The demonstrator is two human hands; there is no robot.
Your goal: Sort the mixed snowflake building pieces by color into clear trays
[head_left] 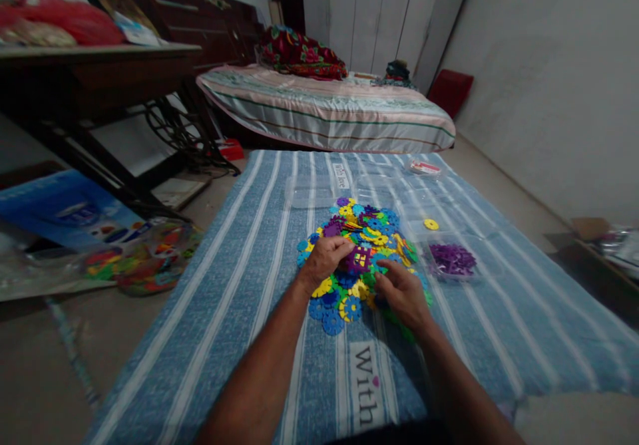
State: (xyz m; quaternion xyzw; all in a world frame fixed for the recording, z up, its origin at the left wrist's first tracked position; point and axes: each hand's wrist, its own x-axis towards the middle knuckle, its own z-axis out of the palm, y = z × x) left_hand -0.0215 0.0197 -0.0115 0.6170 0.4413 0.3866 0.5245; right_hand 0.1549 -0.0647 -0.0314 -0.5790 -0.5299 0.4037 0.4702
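My left hand (pixel 325 259) is closed, thumb and fingers pinching a flat purple plastic piece (pixel 359 259) with cut-out openings. It holds the piece above a heap of notched plastic discs (pixel 372 235) in blue, yellow, green, orange and purple. At the heap's right side, my right hand (pixel 402 292) has its thumb and index fingertips close together. What lies between them, if anything, is too small to make out. A clear container of purple pieces (pixel 453 261) stands right of the heap, and a single yellow disc (pixel 430 224) lies in another clear container behind it.
Further clear plastic containers (pixel 310 192) stand behind the heap on the blue striped cloth (pixel 239 285). A small packet with red print (pixel 424 167) sits at the back right. Beyond are a bed (pixel 324 109), a sewing-machine table (pixel 100 52) and bags of colourful pieces (pixel 150 259).
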